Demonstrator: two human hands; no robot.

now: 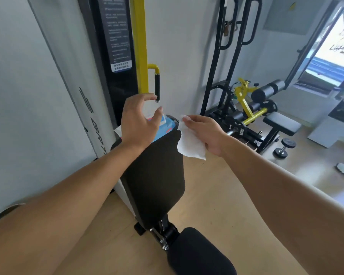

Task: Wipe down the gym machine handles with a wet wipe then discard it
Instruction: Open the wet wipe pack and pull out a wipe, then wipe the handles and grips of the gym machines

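Observation:
A white wet wipe (189, 143) hangs from my right hand (207, 132), which pinches it by its upper edge to the right of the black back pad (157, 175). A blue packet of wipes (167, 126) lies on top of that pad. My left hand (137, 122) hovers over the packet with relaxed, spread fingers, holding nothing. Just above my left hand hangs the machine's black handle grip (157, 86) on a yellow bracket, fixed to the yellow upright bar (141, 46).
A black seat pad (199, 253) sits below the back pad. A black rack (232, 42) and a yellow-and-black bench machine (252, 110) stand at the right, with a dumbbell (285, 147) on the wooden floor. Grey wall panels close off the left.

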